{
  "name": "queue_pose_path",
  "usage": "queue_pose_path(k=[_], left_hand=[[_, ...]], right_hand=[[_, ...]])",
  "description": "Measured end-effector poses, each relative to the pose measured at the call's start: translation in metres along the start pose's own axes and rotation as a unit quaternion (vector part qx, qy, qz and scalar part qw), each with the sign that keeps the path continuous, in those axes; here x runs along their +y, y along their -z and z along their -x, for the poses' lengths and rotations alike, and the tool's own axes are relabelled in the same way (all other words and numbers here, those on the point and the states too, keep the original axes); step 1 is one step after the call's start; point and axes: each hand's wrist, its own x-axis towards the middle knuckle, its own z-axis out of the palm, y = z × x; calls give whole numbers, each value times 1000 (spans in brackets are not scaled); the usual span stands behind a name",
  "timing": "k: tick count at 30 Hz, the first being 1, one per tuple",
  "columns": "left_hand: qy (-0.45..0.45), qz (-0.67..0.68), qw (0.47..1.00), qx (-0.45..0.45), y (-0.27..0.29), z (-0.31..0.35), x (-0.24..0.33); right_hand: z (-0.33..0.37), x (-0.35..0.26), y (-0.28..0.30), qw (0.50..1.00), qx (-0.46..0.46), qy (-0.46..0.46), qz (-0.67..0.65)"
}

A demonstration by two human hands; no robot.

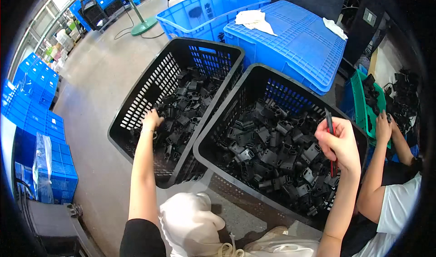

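Observation:
My left hand (152, 120) reaches over the left black basket (121, 116), low at its near left side. Its fingers are loosely bent and apart, with nothing visible in them, close above a heap of small black plastic parts (184, 105). My right hand (341, 141) is closed round a slim red-and-black tool (334, 159), upright, its dark tip pointing up; its exact kind is unclear. This hand hovers over the right side of a second black basket (213, 164), filled with similar hollow black parts (274, 141).
Behind the baskets stand an open blue crate (181, 28) and a lidded blue crate (290, 39) with white cloths (254, 21). At right, a co-worker's hands (383, 125) work at a green tray (361, 102). Blue boxes (45, 125) line the left.

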Motion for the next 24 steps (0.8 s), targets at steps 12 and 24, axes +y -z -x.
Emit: queue_pose_path(k=[12, 24], left_hand=[[-52, 47, 943, 325, 37, 39, 42], [-530, 714, 445, -104, 238, 320, 304]], right_hand=[[13, -15, -6, 998, -59, 3, -9], [35, -34, 0, 969, 87, 228, 32]])
